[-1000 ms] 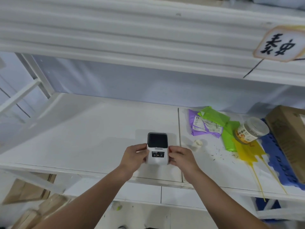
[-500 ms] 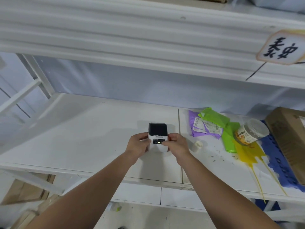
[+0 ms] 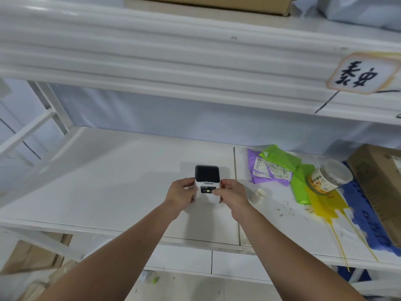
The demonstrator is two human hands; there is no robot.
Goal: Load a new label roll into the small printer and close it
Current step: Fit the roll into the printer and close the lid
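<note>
Both hands, the left hand (image 3: 181, 192) and right hand (image 3: 233, 193), have their fingers pinching the label printer (image 3: 207, 184) mid-shelf (image 3: 108, 181); a careless squeeze could tip it or miss the lid latch.

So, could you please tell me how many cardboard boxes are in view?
2: one cardboard box at the shelf's right edge, another box on the shelf above. More may be hidden out of frame.

Stockroom, white shelving (image 3: 108, 192), mailer bags (image 3: 271, 170)
</note>
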